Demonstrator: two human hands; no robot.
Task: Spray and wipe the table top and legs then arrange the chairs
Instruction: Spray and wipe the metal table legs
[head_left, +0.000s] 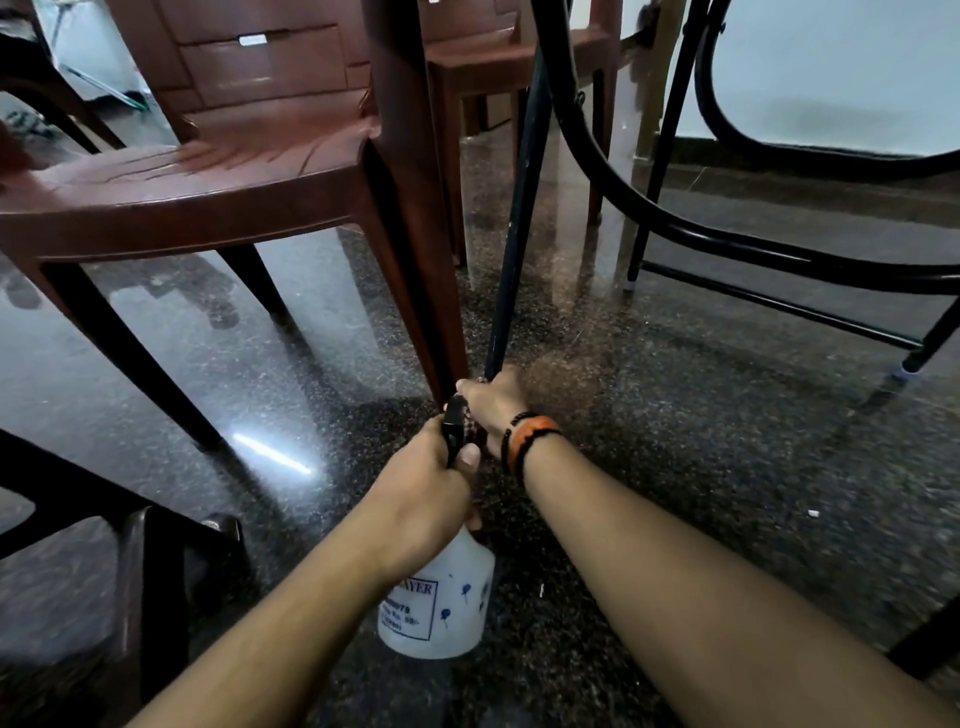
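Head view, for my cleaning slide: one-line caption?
Left hand grips white plastic spray bottle; right hand grips black metal table leg.

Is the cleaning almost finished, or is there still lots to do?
Hard to say what is done: the table top is out of view. Right now the person is low on the floor, the right hand wiping the bottom of a black table leg with a cloth, the left hand holding the white spray bottle. The brown chair sits close beside that leg, so arranging the chairs probably still waits.
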